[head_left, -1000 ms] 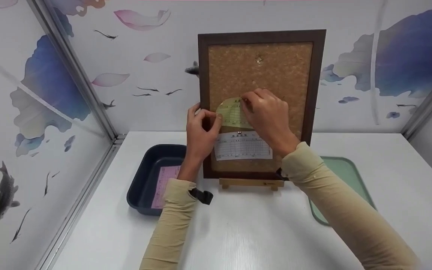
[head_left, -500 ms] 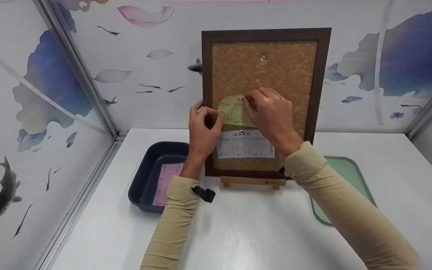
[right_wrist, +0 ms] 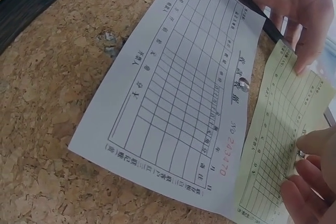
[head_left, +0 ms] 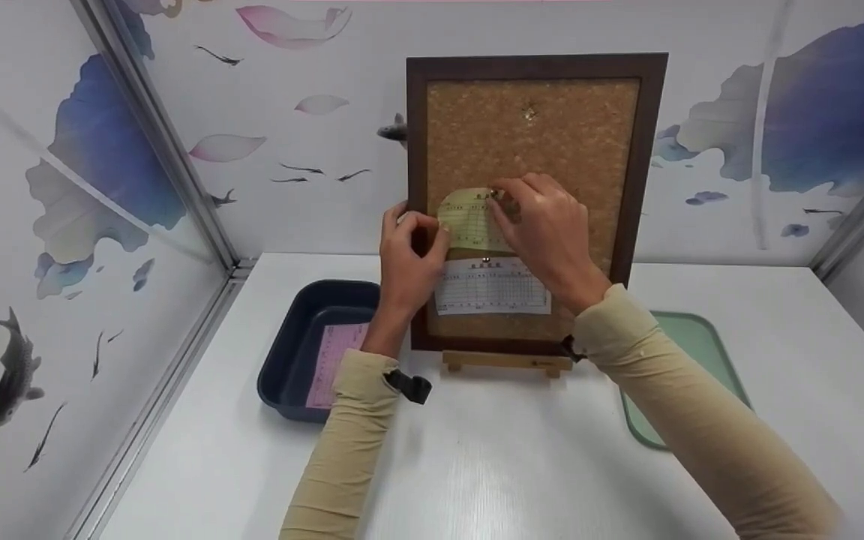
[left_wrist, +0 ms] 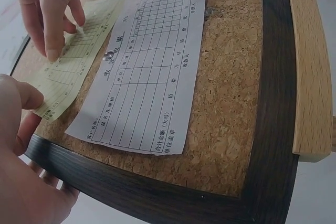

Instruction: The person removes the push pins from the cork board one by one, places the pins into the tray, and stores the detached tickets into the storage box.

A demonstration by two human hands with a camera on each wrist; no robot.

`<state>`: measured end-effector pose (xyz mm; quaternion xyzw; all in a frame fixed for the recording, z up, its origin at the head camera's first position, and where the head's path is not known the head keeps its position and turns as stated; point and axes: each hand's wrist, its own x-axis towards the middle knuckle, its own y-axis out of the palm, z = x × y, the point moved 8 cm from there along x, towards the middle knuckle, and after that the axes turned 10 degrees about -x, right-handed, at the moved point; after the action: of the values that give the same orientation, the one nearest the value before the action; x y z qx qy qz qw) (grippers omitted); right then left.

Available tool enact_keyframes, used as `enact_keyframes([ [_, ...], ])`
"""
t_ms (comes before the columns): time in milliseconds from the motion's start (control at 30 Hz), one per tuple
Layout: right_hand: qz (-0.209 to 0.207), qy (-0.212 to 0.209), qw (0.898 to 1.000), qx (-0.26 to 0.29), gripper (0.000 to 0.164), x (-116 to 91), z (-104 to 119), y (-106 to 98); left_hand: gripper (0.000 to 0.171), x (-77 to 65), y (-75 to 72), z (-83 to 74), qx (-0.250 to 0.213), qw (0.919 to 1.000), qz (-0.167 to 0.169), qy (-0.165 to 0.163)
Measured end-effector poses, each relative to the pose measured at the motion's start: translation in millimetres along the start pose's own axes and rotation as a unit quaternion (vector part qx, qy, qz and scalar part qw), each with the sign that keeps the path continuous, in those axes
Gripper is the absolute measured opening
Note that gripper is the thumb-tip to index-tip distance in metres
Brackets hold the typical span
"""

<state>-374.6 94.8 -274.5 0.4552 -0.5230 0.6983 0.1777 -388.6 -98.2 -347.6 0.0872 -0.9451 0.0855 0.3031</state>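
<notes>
A yellow-green receipt slip (head_left: 466, 225) lies against the cork board (head_left: 477, 135), its upper left part curving. My left hand (head_left: 409, 259) pinches the slip's left edge between thumb and forefinger. Its other fingers (left_wrist: 55, 184) reach around the dark frame. At the slip's top middle, my right hand (head_left: 548, 232) has thumb and forefinger around a small silver pushpin (right_wrist: 300, 153). Below hangs a white receipt slip (head_left: 492, 289), fixed near its top by another silver pushpin (left_wrist: 108, 56). The right hand covers the yellow-green slip's right part in the head view.
The framed board stands upright on a small wooden easel (head_left: 507, 361). A dark blue tray (head_left: 274, 375) holding a pink slip (head_left: 334, 360) is on the left, partly behind the left arm. A green tray (head_left: 691, 330) lies at right, partly under the right arm. Silver marks show near the board's top.
The right fingertips have parted slightly, so the pushpin shows between them. The left hand keeps its pinch on the yellow-green slip. The head view has shifted a little.
</notes>
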Motion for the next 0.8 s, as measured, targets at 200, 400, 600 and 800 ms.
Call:
enact_keyframes([
  [200, -0.045, -0.031, 0.998, -0.041, 0.018, -3.4, 2.6, -2.3, 0.017, -0.1, 1.8, -1.7, 0.002, 0.9999, -0.001, 0.013],
  [400, -0.078, -0.048, 0.994, -0.058, 0.016, -3.6, 4.6, -4.5, 0.016, 0.0, 3.3, -1.2, -0.006, 0.9999, 0.0, 0.008],
  [600, -0.088, -0.055, 0.992, -0.075, 0.016, -2.4, 7.8, -3.6, 0.017, 0.3, 2.8, -0.9, -0.006, 1.0, -0.003, 0.005],
  [800, -0.087, -0.052, 0.992, -0.077, 0.017, -3.6, 8.7, -0.8, 0.017, -0.5, 1.6, 1.5, -0.003, 1.0, -0.007, 0.001],
])
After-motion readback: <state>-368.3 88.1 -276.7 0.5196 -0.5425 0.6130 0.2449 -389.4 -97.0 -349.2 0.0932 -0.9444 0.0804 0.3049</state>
